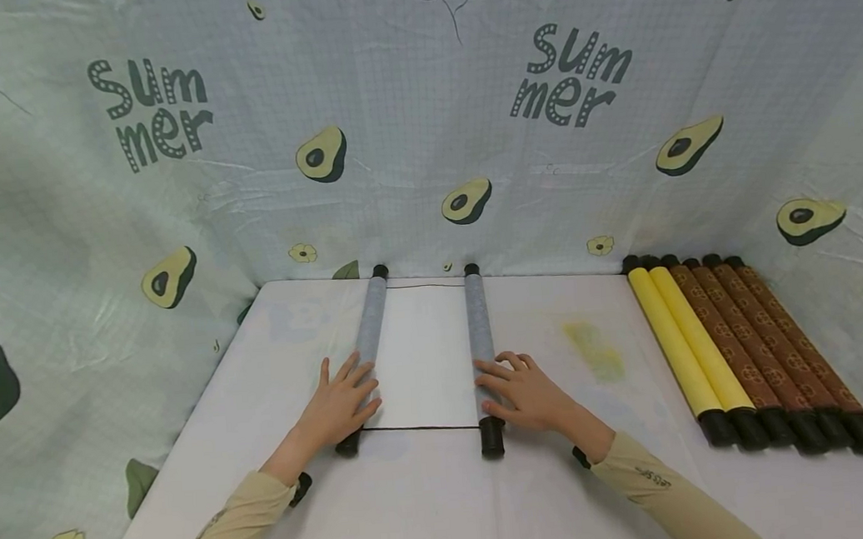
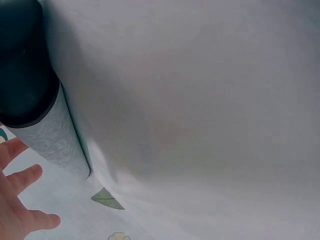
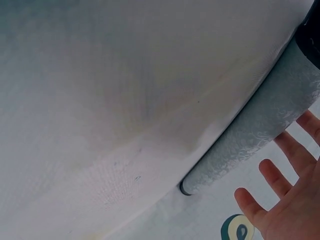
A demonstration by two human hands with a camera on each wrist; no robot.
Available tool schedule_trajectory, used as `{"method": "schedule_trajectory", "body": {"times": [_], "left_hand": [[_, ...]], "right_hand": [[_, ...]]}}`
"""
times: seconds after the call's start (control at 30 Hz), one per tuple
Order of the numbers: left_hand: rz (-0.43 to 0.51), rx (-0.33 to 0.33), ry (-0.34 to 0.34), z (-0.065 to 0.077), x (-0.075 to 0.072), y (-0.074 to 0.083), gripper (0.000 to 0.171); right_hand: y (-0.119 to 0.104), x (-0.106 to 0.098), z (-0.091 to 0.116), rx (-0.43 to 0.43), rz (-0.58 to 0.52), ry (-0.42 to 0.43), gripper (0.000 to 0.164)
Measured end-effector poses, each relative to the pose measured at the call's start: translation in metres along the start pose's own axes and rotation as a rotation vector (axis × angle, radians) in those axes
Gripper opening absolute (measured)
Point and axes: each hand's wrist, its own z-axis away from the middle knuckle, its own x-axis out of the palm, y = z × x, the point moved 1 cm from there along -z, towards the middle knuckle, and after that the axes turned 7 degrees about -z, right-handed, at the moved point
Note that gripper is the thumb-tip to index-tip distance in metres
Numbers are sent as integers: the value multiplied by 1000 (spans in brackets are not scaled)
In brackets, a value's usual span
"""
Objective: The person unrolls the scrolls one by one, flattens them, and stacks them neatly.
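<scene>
A scroll lies partly unrolled on the table, its blank white sheet spread between two grey patterned rolls with black end knobs. My left hand rests with spread fingers on the left roll, near its lower end. On the right roll, the fingers of my right hand lie over the lower part, loosely bent. The left wrist view shows the left roll's black knob close up, with fingers beside it. In the right wrist view the grey roll slants past the outstretched fingers.
To the right, two yellow rolled scrolls lie side by side with several brown patterned scrolls, all with black knobs. A yellowish stain marks the white table. A cloth with avocado prints hangs behind and at the sides.
</scene>
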Motion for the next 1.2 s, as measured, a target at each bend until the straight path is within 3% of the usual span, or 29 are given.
{"method": "schedule_trajectory", "body": {"times": [0.33, 0.57, 0.9, 1.2], "left_hand": [[8, -8, 27, 4, 3, -4, 28], [5, -16, 33, 7, 4, -4, 22], [-10, -27, 46, 10, 4, -6, 23], [-25, 4, 79, 12, 4, -8, 27]], "right_hand": [[0, -1, 5, -42, 25, 47, 33], [1, -1, 10, -19, -5, 54, 31], [3, -2, 12, 3, -28, 56, 29], [4, -4, 12, -12, 7, 66, 28]]}}
